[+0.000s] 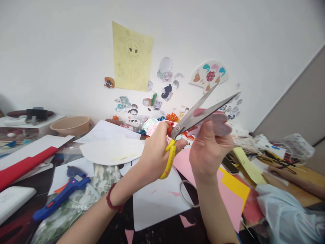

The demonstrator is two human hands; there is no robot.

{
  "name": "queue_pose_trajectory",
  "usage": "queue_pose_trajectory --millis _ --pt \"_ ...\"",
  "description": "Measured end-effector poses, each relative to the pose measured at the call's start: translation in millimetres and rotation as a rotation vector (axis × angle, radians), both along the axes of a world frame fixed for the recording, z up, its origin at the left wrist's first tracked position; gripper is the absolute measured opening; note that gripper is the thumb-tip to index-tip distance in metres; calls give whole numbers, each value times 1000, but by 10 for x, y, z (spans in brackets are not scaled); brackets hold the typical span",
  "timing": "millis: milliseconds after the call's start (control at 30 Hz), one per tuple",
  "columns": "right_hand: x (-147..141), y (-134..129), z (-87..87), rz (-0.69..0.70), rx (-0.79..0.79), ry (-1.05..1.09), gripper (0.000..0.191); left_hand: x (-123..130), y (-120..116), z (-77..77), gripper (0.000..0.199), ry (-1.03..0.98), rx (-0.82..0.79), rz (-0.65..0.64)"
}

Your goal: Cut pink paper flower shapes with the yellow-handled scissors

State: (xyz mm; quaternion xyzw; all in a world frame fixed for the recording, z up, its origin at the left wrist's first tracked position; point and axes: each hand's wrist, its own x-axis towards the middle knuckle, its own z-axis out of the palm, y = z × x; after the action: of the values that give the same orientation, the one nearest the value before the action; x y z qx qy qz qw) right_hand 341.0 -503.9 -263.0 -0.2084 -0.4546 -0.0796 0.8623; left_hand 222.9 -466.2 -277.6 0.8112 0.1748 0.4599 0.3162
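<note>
My left hand (pixel 158 152) is closed around the yellow handles of a pair of scissors (pixel 200 113). The metal blades stand apart and point up to the right. In my right hand (pixel 212 149) is a small pinkish paper cutout (pixel 221 124) with rounded, lobed edges, pinched between thumb and fingers. The lower blade passes close along the cutout; whether it touches the paper I cannot tell. Below my hands lie a white sheet (pixel 159 206) with pink scraps and a large pink sheet (pixel 230 195).
A blue glue gun (pixel 63 196) rests at left on a clear bag of greenery (pixel 83 206). Nearby are a white paper fan shape (pixel 109 150), a red strip (pixel 30 164) and a beige bowl (pixel 69 127). A roll of tape (pixel 189 195) lies centrally. At right, another person's hand (pixel 278 171) reaches in.
</note>
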Motion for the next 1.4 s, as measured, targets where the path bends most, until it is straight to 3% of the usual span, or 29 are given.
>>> queue_pose_trajectory --millis 133,467,767,933,1033,1200,1400 --pt "34 0 12 18 34 -2 13 -4 -10 8 40 20 -6 21" --pt "167 -121 62 -196 -55 -47 17 -22 58 34 44 38 88 113" --pt "212 -290 140 -187 -79 -119 15 -10 62 50 43 25 156 135" --pt "328 -259 152 -227 -119 -121 17 -40 103 13 49 5 -25 12" --pt "394 -246 165 -202 -144 -119 19 -60 211 -26 53 -30 -128 -30" --pt "434 -267 181 -76 -244 -189 20 -53 419 -7 57 -64 -99 12" --pt "434 -202 132 88 -545 -267 17 -89 316 159 38 -177 -302 -76"
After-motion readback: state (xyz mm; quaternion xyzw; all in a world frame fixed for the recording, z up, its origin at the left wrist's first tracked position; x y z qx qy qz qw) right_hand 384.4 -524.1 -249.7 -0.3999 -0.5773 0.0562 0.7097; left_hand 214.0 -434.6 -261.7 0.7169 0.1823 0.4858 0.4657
